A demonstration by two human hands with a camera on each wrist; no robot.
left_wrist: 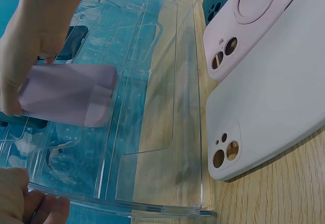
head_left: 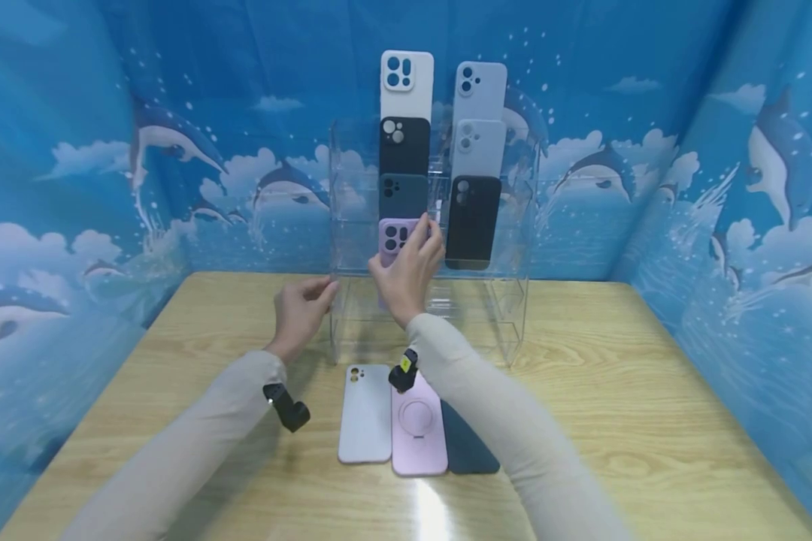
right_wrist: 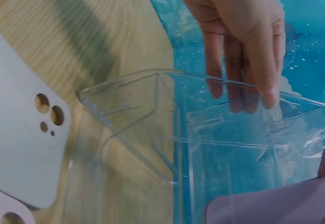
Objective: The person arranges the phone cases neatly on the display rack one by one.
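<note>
My right hand (head_left: 409,274) grips a light purple phone case (head_left: 390,239) by its sides, at a low tier of a clear acrylic display stand (head_left: 436,300). The left wrist view shows the case's lower end (left_wrist: 68,94) on the stand's clear shelf. At the stand's left side, my left hand (head_left: 302,312) pinches the side panel's edge, thumb on one face and fingers on the other, as the right wrist view shows. Above the purple case stand a dark blue case (head_left: 404,197), a black case (head_left: 404,146) and a white case (head_left: 422,94), in one column.
The stand's right column holds two pale blue cases (head_left: 480,90) and a black case (head_left: 474,222). On the wooden table (head_left: 582,421) in front lie a white case (head_left: 365,421), a pink case with a ring (head_left: 419,451) and a dark blue case (head_left: 474,451). A dolphin-print curtain (head_left: 243,75) hangs behind.
</note>
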